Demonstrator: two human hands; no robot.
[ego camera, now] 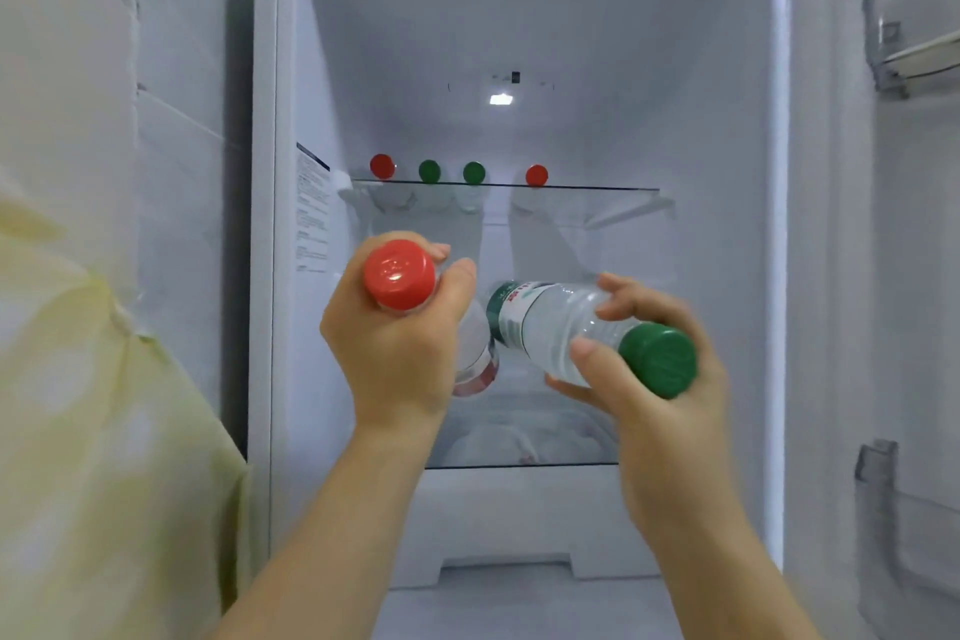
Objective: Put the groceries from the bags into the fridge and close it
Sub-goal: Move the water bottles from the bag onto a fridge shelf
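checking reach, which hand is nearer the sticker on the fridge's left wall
Left. The left hand is just right of and below the sticker; the right hand is farther right.

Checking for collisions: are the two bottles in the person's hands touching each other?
Cannot tell. In the head view the base of the green-capped bottle overlaps the side of the red-capped bottle; neither gap nor contact shows plainly.

Red-cap bottle (399, 274): clear plastic, cap toward camera, body pointing into fridge, gripped by left hand (400, 359). Green-cap bottle (561, 327): clear, green-white label, near horizontal, cap to right, gripped by right hand (660, 421). Fridge (779, 276): open, white inside, light on. Four more bottles (429, 171) in row at upper glass shelf (597, 188), caps red, green, green, red; on or under shelf unclear.
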